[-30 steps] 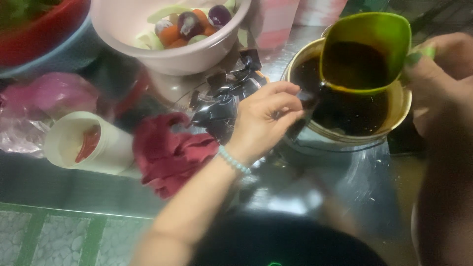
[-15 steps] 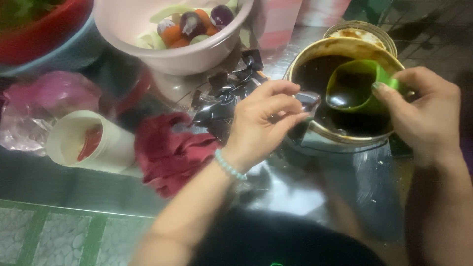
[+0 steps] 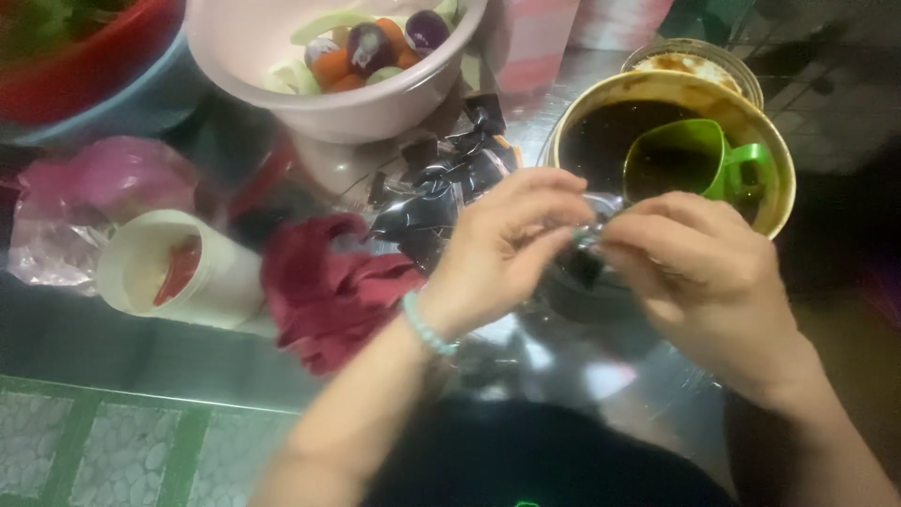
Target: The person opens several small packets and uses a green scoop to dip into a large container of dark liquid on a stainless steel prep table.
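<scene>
Both hands are meeting just in front of the pot [image 3: 779, 178], near the right side of the worktop [image 3: 113, 347]. The left hand [image 3: 502, 249] and right hand [image 3: 699, 272] are each pinching, fingertips closed, the top of a small clear bag [image 3: 587, 249] that is hanging between them. Judgement: the two-sided pinch is keeping the mouth gathered so the contents are not spilling; whether the mouth is fully shut cannot be told, since the fingers are covering it. The bag's lower part is showing dark, apparently holding liquid like that in the pot.

The pot is holding dark liquid, and a green scoop [image 3: 694, 160] is resting inside it, handle pointing right toward the rim, probably parked there so drips are falling back into the pot. A small lidded tub [image 3: 694, 61] is standing just behind the pot.

Left of the hands, a pile of black wrappers [image 3: 441, 183] is lying beside a red cloth [image 3: 324, 291], within easy reach. A pale cup [image 3: 174, 268] is lying tipped on its side near the left edge, next to a pink bag [image 3: 80, 202]. At the far edge, a pink bowl [image 3: 375, 103] is holding cut vegetables; a red basin [image 3: 84, 56] is sitting at the far left corner.
</scene>
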